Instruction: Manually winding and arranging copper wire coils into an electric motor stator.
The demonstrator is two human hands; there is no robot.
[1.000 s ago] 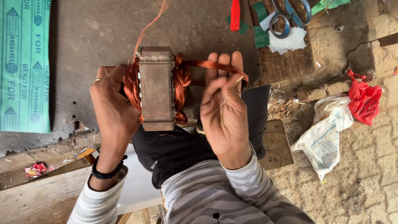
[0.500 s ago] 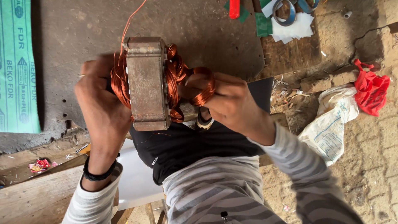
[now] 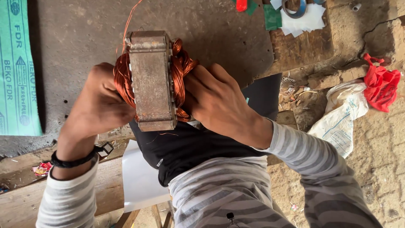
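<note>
A rusty block-shaped motor stator (image 3: 152,80) with copper wire windings (image 3: 181,67) bulging from both sides is held upright above my lap. My left hand (image 3: 101,105) grips its left side over the copper coil. My right hand (image 3: 215,101) is pressed against the coil on the right side, fingers closed onto the wire. A thin loose copper strand (image 3: 128,21) rises from the stator's top. Black cloth (image 3: 190,143) covers my lap under the stator.
A green printed sheet (image 3: 19,67) lies at the left on the grey floor. Scissors on white paper (image 3: 295,12) lie top right. A white sack (image 3: 341,118) and red bag (image 3: 382,86) sit right. A wooden plank (image 3: 21,207) is lower left.
My right hand, earlier spread open with a copper strand across its fingers, has closed onto the right-side coil. The stator now appears nearer to the camera.
</note>
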